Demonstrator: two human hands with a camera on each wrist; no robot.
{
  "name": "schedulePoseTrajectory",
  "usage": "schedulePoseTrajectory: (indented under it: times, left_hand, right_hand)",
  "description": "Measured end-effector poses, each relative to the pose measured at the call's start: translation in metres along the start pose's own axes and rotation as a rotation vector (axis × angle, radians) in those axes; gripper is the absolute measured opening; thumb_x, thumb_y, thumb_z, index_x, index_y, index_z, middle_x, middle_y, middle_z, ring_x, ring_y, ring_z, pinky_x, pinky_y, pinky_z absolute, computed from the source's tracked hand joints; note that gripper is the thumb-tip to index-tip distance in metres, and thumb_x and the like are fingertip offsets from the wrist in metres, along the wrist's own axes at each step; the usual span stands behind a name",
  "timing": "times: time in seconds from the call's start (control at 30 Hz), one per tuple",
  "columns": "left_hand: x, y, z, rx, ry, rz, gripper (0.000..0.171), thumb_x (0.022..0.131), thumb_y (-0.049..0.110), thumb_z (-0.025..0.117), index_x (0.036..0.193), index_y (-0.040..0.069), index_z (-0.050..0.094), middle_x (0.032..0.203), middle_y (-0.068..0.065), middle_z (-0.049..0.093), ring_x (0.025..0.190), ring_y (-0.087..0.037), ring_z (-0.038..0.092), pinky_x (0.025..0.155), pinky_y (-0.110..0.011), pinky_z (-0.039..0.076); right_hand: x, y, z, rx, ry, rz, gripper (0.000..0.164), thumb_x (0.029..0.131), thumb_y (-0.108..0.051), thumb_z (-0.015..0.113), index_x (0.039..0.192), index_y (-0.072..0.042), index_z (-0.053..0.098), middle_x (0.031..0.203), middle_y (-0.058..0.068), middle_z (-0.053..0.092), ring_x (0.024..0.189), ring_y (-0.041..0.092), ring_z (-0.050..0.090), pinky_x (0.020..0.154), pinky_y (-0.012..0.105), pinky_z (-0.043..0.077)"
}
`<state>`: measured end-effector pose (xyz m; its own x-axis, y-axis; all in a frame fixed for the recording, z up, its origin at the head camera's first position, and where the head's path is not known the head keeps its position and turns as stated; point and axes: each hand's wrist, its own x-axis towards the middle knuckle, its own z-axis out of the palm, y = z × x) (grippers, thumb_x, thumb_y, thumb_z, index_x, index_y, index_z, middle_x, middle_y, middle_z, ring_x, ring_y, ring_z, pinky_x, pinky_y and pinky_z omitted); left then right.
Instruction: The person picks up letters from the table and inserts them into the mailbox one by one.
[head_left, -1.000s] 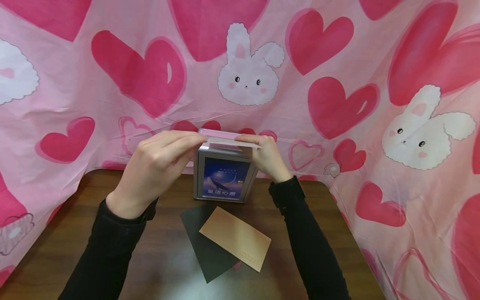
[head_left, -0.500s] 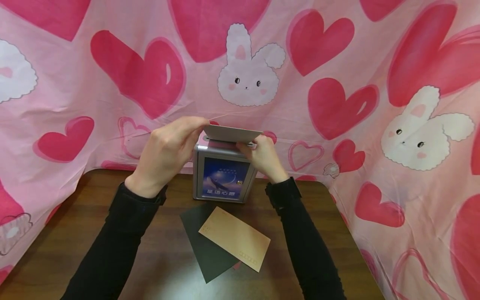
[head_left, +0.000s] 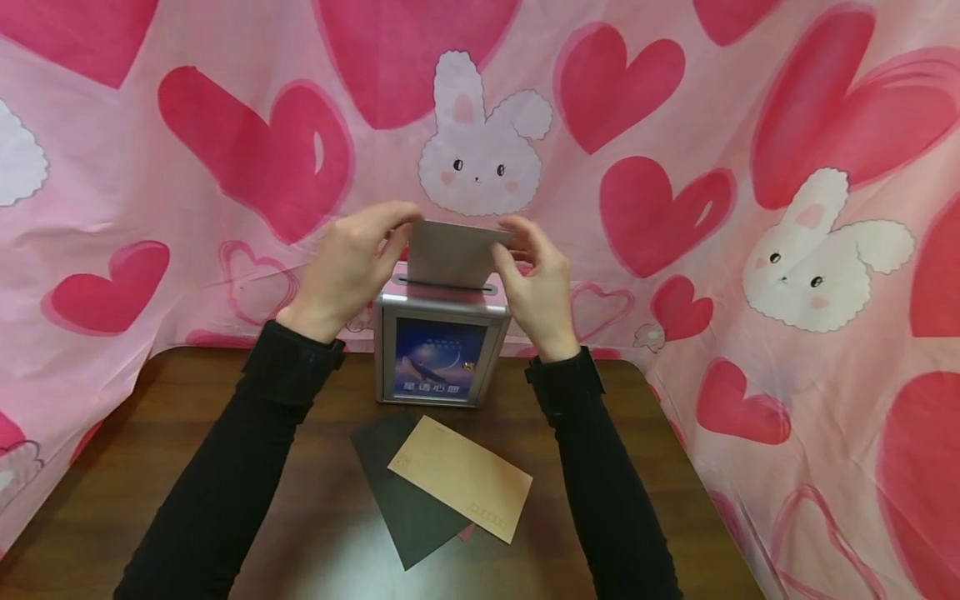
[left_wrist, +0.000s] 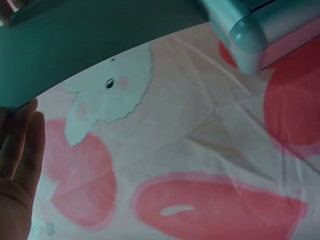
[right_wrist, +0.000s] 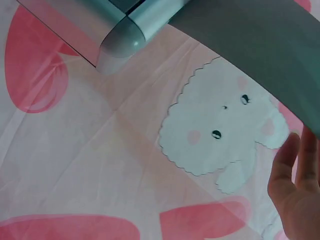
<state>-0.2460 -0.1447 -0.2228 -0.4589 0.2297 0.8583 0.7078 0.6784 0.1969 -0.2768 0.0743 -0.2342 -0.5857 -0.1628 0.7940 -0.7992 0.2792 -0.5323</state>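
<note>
A flat grey piece of paper (head_left: 453,254), card or envelope, stands upright over the slotted top of a silver metal collection box (head_left: 442,304). Its lower edge is at the slot; how far it reaches in cannot be told. My left hand (head_left: 348,262) pinches its upper left corner. At the upper right, my right hand (head_left: 542,292) holds it between thumb and fingers. The left wrist view shows the paper (left_wrist: 100,40) stretching from the fingers (left_wrist: 32,150) to the box corner (left_wrist: 250,42). In the right wrist view, the paper (right_wrist: 260,45) likewise reaches the box (right_wrist: 125,40).
On the brown wooden table (head_left: 315,500), in front of the box, a tan envelope (head_left: 461,479) overlaps a dark sheet or envelope (head_left: 405,500). A pink corner (head_left: 467,532) peeks out below. Behind hangs a pink cloth (head_left: 570,192) with hearts and rabbits.
The grey paper has swung from nearly edge-on to upright, its lower edge now at the slot. Both hands have risen with it, and the right fingers have shifted up its right side.
</note>
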Motion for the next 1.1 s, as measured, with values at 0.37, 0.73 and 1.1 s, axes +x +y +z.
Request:
schedulePoseTrajectory:
  times: [0.37,0.73,1.1]
  left_hand:
    - [-0.021,-0.033,0.033,-0.04,-0.136,-0.2,0.019,0.09,0.003,0.063,0.108,0.001,0.067,0.101,-0.018,0.072,0.09,-0.029,0.066,0.083,-0.05,0.056]
    - [-0.051,-0.043,0.052,0.039,-0.245,-0.269,0.029,0.09,0.009,0.062,0.118,0.001,0.064,0.119,-0.02,0.065,0.116,-0.034,0.054,0.1,-0.053,0.045]
    - [-0.063,-0.05,0.056,0.081,-0.274,-0.277,0.032,0.091,0.017,0.061,0.118,0.0,0.062,0.134,-0.027,0.051,0.133,-0.039,0.032,0.101,-0.067,0.034]
  right_hand:
    - [-0.007,0.048,0.018,-0.137,-0.061,0.014,0.016,0.086,-0.003,0.064,0.098,0.002,0.073,0.094,0.015,0.075,0.082,0.019,0.066,0.076,0.042,0.057]
    - [-0.028,0.061,0.033,-0.397,-0.153,0.119,0.022,0.085,-0.008,0.061,0.101,-0.001,0.073,0.11,0.017,0.07,0.116,0.034,0.05,0.099,0.052,0.039]
    - [-0.043,0.059,0.039,-0.502,-0.286,0.201,0.031,0.093,-0.019,0.054,0.117,-0.006,0.068,0.138,0.02,0.051,0.137,0.038,0.022,0.106,0.063,0.022]
